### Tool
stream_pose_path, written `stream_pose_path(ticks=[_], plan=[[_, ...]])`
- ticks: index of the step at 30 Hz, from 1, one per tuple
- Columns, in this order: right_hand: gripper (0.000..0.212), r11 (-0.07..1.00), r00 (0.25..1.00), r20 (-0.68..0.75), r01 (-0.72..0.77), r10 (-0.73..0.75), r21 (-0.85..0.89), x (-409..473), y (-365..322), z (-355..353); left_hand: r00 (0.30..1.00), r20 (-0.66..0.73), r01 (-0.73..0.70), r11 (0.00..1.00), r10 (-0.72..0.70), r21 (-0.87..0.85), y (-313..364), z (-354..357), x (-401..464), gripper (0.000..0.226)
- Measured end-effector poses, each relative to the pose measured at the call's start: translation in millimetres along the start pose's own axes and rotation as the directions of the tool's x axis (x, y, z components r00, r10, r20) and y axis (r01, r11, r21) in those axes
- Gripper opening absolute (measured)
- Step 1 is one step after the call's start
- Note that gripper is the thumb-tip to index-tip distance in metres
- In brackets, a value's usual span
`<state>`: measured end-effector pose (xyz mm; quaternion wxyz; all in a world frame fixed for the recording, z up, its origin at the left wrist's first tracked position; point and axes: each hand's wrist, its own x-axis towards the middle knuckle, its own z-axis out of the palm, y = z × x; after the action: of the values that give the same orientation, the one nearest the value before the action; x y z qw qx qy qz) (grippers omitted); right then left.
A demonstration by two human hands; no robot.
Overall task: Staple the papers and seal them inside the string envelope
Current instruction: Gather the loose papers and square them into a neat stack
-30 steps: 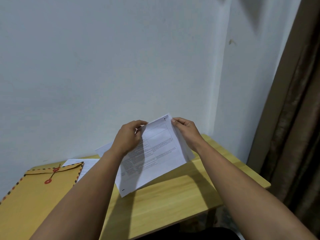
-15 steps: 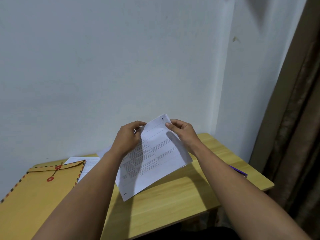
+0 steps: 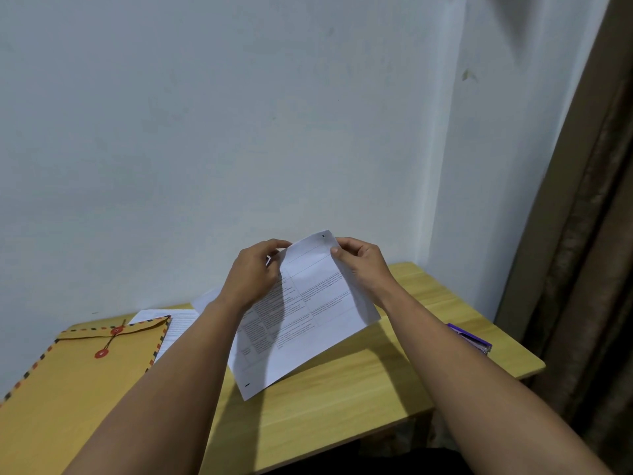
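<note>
I hold a set of white printed papers tilted in the air above the wooden table. My left hand grips their top left edge. My right hand pinches the top right edge, just below a small dark mark at the corner. A yellow string envelope with red button closures lies flat at the table's left, its flap down. A purple stapler rests near the table's right edge, partly hidden behind my right forearm.
More white sheets lie on the table behind the envelope. A white wall stands close behind the table, and a brown curtain hangs at the right.
My right hand's fingers have slid slightly along the top edge of the papers. The view has shifted a little, and the purple stapler has come into sight by my right forearm.
</note>
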<state>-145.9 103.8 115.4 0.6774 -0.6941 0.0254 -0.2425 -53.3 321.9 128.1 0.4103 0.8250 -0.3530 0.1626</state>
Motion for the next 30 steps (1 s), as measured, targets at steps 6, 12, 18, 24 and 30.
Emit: stream_pose_path(ticks=[6,12,18,24,30], plan=[[0.020,1.000,1.000,0.008,-0.022,0.022,0.015,0.6,-2.2,-0.3,1.000,-0.001,0.002,1.000,-0.002,0.019,-0.4,-1.3,-0.1,0.029],[0.020,0.998,0.999,0.008,-0.036,0.036,0.048,-0.8,-4.8,-2.0,1.000,-0.028,-0.004,0.998,0.005,0.060,1.0,-3.5,-2.4,0.033],[0.020,0.988,0.997,0.003,-0.083,0.083,0.127,3.0,-14.5,-7.7,0.997,0.031,-0.074,0.938,0.067,0.338,-8.4,-16.9,1.5,0.025],[0.019,0.998,0.998,-0.054,-0.026,0.029,0.053,8.9,-18.3,-9.1,0.995,0.037,-0.100,0.953,0.093,0.287,-1.0,-32.6,15.5,0.023],[0.020,1.000,0.992,-0.124,0.009,-0.013,-0.026,7.3,-7.9,-2.5,0.956,0.094,-0.288,0.840,0.277,0.460,4.4,-33.3,24.9,0.056]])
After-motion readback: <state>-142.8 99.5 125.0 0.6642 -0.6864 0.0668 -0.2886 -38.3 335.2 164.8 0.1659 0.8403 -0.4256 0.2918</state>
